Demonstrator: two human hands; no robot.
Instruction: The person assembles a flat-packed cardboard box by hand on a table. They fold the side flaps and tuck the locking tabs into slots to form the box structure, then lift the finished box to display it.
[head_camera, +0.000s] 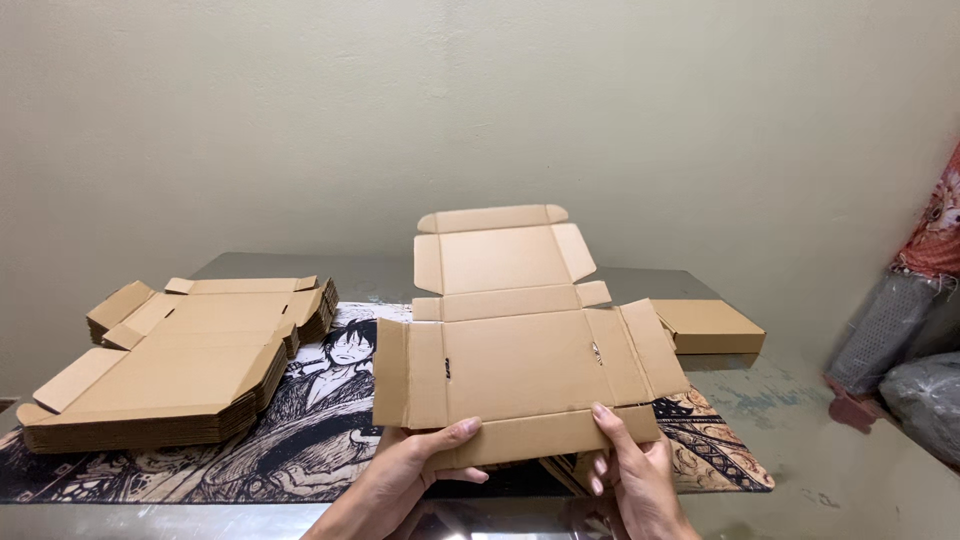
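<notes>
I hold an unfolded flat brown cardboard box blank (515, 345) upright above the table, its lid flaps pointing away from me. My left hand (420, 468) grips the blank's near edge at the lower left, thumb on top. At the lower right of that same edge my right hand (632, 470) pinches it, fingers over the front flap. Under the blank lies a printed mat (300, 440) with a black-and-white cartoon figure.
A thick stack of flat box blanks (170, 375) lies on the left of the table. A folded closed cardboard box (712, 326) sits at the back right. Grey and black bags (905, 360) stand by the wall at the far right.
</notes>
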